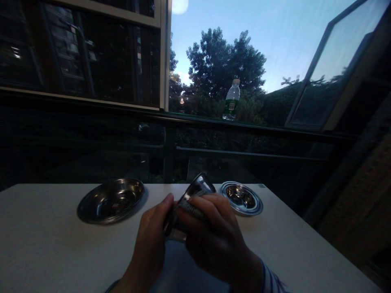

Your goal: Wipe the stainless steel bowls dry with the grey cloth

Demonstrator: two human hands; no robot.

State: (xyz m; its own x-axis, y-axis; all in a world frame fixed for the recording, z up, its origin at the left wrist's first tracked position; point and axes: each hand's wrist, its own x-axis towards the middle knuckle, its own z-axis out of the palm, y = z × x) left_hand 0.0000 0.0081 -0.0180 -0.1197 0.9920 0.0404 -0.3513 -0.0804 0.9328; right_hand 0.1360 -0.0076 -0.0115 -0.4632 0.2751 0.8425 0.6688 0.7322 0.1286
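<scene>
Both of my hands hold a small shiny metal cup point(195, 191) just above the white table point(45, 244), tilted with its rim pointing away from me. My left hand point(151, 240) grips its base from the left, thumb against the side. My right hand point(214, 236) wraps over the cup from the right, fingers curled round its body. To the left of the cup a wide steel dish point(111, 200) lies on the table. On the right, close behind my right hand, rests a smaller steel saucer point(242, 198).
The table stands against a dark railing point(214, 122) and an open window. A plastic water bottle with a green label point(232, 100) stands on the ledge beyond. The table's right edge runs diagonally toward a dark brick wall point(360, 195).
</scene>
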